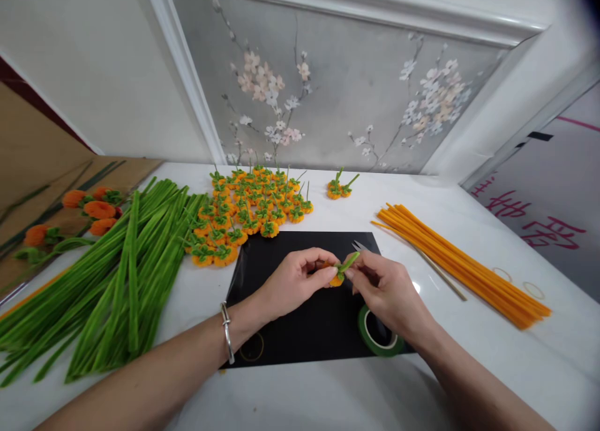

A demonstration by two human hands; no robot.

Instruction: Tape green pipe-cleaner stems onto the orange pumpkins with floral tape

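Between the fingertips of my left hand (pixel 297 278) is a small orange pipe-cleaner persimmon (pixel 336 281) with green leaves. A green pipe-cleaner stem (pixel 349 262) sticks up from it toward the right. My right hand (pixel 391 290) is closed in a pinch at that stem, close beside the left fingertips; its inner fingers are partly hidden. Both hands are above a black mat (pixel 290 325). Scissors (pixel 360 247) lie behind my right hand, with only the blade tips showing. A roll of green tape (pixel 364 337) rests below the right hand, at the mat's edge.
Green pipe cleaners (pixel 134 281) are heaped at left. Many finished orange persimmons (pixel 262 200) cluster behind the mat, with a small group (pixel 338 188) apart. Orange pipe cleaners (pixel 464 262) lie at right beside a thin stick (pixel 443 275). Orange flowers (pixel 99 209) are at far left.
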